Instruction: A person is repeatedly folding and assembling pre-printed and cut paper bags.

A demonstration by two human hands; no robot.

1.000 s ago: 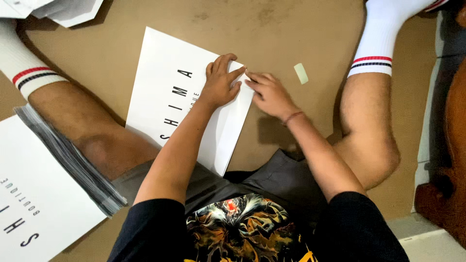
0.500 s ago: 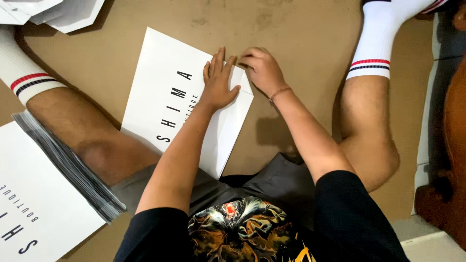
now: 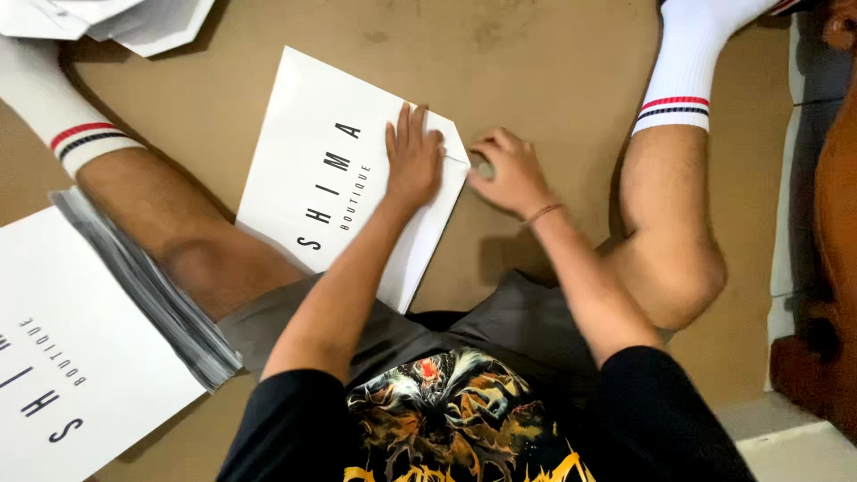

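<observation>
A white mailer bag (image 3: 321,170) with black lettering lies on the brown cardboard floor (image 3: 553,71) between my spread legs. My left hand (image 3: 412,165) presses flat on the bag's folded flap near its right corner, fingers straight. My right hand (image 3: 511,178) rests just past the bag's right edge. Its fingers are curled, and the fingertips pinch a small pale strip (image 3: 482,166) at the flap's corner. The strip is mostly hidden by the fingers.
A thick stack of the same white bags (image 3: 80,357) lies by my left thigh. More white bags (image 3: 134,18) lie at the top left. My legs in white striped socks (image 3: 683,80) flank the bag. A brown object (image 3: 826,268) and a pale ledge border the right side.
My right hand reached up past the flap, then came back to the bag's right corner. The pale strip that lay loose on the floor is no longer there. My left hand stayed pressed on the flap.
</observation>
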